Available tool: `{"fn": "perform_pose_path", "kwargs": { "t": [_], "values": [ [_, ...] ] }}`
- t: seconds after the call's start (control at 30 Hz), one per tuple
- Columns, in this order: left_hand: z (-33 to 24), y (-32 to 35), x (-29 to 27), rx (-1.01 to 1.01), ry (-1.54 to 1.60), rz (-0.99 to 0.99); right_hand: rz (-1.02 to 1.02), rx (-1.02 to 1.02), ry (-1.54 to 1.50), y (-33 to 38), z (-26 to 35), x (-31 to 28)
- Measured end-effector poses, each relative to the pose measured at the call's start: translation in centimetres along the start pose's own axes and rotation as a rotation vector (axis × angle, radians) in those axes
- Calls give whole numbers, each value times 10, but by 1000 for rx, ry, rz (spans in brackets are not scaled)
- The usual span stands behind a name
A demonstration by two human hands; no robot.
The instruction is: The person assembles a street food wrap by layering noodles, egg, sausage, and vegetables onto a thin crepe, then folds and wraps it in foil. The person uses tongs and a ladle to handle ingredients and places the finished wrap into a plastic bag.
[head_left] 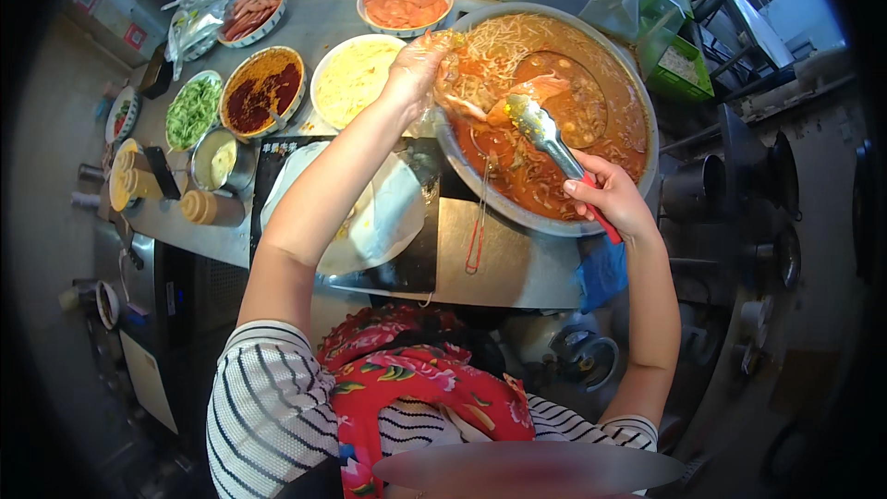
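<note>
My left hand (416,72) is closed on a clear plastic bag (445,109) over the left rim of a large metal basin (647,162). Its fingertips are partly hidden. My right hand (612,196) grips metal tongs (552,143) by their red handles. The tongs' tips point up and left, close to the bag, with an orange-red piece of food (539,88) at them. Reddish-orange broth (596,65) fills the basin, with pale strands of food in it. A wire skimmer with a red handle (474,248) leans over the basin's near edge.
Left of the basin stand a bowl of yellow shreds (349,83), a bowl of dark red sauce (263,92), a bowl of green shreds (192,111), and plates of pink slices (405,3). A round white sheet (383,222) lies near me. Green crates (684,74) stand at right.
</note>
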State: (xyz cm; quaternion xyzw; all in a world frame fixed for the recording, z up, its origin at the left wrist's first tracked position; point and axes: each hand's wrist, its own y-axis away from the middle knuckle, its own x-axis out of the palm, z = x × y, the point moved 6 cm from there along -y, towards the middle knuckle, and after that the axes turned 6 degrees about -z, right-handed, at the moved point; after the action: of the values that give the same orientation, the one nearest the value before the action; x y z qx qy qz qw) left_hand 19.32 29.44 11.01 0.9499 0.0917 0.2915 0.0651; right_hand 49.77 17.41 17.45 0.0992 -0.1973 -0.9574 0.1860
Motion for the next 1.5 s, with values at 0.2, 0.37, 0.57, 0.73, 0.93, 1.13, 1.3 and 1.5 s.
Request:
{"fn": "perform_pose_path", "kwargs": {
  "t": [0.2, 0.37, 0.57, 0.73, 0.93, 1.13, 1.3, 1.5],
  "values": [
    [-29, 165, -194, -261, -160, -172, 308, 159, 183, 15, -30, 187],
    [-24, 228, -287, -138, -506, -152, 444, 115, 476, 5, -35, 287],
    [-35, 238, -293, 202, -855, -40, 470, 33, 679, -18, -26, 321],
    [-40, 226, -307, -37, -1063, 54, 410, -63, 936, -15, -23, 349],
    [-45, 232, -313, 215, -1648, 34, 313, -170, 1080, 4, -25, 368],
    [-33, 223, -303, 122, -1281, 147, 262, -308, 1271, 1, -21, 373],
    [-46, 210, -297, 291, -1602, 119, 170, -233, 1221, 10, -22, 351],
    [-25, 218, -297, 28, -1033, 261, 181, -244, 1057, 18, -28, 347]
  ]
}}
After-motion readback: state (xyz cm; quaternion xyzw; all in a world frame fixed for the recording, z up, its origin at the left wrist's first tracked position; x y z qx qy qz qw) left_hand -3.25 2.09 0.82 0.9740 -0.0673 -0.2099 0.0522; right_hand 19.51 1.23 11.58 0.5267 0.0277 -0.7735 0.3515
